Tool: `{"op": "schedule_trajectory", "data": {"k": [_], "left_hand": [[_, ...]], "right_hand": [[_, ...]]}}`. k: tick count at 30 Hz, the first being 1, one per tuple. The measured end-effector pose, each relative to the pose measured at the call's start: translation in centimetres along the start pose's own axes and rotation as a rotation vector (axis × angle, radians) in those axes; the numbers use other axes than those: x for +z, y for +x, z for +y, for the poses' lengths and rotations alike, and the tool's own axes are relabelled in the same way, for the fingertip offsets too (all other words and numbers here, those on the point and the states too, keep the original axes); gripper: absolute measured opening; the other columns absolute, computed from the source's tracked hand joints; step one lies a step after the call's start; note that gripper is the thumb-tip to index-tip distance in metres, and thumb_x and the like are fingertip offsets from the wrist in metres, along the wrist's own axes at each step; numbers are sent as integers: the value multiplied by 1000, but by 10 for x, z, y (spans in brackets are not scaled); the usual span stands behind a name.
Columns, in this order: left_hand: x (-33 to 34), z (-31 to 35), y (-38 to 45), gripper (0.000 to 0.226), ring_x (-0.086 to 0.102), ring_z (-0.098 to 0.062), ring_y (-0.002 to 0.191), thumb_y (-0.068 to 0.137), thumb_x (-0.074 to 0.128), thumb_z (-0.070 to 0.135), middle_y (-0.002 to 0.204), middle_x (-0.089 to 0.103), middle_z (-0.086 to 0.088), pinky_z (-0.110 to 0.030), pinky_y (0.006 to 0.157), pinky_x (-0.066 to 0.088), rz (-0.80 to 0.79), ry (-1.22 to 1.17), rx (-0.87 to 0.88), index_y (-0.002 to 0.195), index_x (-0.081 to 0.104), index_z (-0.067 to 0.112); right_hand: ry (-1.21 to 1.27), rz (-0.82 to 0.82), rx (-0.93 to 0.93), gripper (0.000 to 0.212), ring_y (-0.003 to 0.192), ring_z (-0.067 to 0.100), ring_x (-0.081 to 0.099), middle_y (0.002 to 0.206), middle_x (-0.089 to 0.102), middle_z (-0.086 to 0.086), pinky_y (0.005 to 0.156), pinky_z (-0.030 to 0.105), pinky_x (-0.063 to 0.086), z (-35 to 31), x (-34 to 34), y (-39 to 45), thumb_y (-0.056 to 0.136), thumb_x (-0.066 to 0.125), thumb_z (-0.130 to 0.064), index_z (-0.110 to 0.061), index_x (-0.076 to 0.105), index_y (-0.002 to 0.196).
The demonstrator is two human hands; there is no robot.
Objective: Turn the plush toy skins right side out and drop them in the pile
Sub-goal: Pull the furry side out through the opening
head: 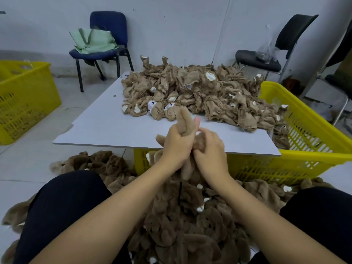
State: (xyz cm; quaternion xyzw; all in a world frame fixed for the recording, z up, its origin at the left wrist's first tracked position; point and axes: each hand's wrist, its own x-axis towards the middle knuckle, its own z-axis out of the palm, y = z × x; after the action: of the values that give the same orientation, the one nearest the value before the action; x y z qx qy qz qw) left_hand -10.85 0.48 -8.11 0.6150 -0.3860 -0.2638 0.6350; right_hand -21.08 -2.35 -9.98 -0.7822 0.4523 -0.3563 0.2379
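Both hands grip one tan plush skin over the near edge of the white board. My left hand is closed around its upright furry limb. My right hand clutches the bunched body just beside and below. A thin black rod hangs under the hands. A heap of inside-out skins, rough fabric with white patches, covers the board's far right half. The pile of fluffy brown turned skins lies on the floor between my knees.
A yellow crate stands under and right of the board, another yellow crate at far left. A blue chair with a green bag and a black chair with a plastic bag stand by the wall.
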Motion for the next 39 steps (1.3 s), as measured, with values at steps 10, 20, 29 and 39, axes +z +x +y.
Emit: {"op": "schedule_trajectory", "data": {"k": [10,20,29,39], "left_hand": [[-14,28,16,64,72,-29,105,94,59,58,108,73,-16,-53,99,54,119,-676,-349,122,58,1],[-36,38,32,73,68,-37,113,98,43,67,121,70,-23,-51,96,55,-65,-917,-452,125,66,2],[-54,16,39,28,73,-19,100,98,65,24,103,77,-6,-31,75,58,-163,-189,-213,121,64,8],[-58,19,48,38,73,-28,84,102,49,27,92,74,-16,-37,75,60,-132,-763,-467,91,78,5]], "right_hand": [[1269,-406,487,34,117,28,67,125,70,13,99,46,54,-3,-12,8,99,60,-19,-11,62,133],[1101,-102,272,26,85,14,62,96,73,2,73,33,42,-15,-22,36,94,69,-27,-13,65,115],[1097,-257,399,40,105,22,72,115,75,3,88,44,59,-17,-19,50,100,60,-41,-15,60,130],[1024,-561,302,28,80,15,67,91,72,3,80,41,52,-18,-13,52,79,74,-33,-14,73,100]]}}
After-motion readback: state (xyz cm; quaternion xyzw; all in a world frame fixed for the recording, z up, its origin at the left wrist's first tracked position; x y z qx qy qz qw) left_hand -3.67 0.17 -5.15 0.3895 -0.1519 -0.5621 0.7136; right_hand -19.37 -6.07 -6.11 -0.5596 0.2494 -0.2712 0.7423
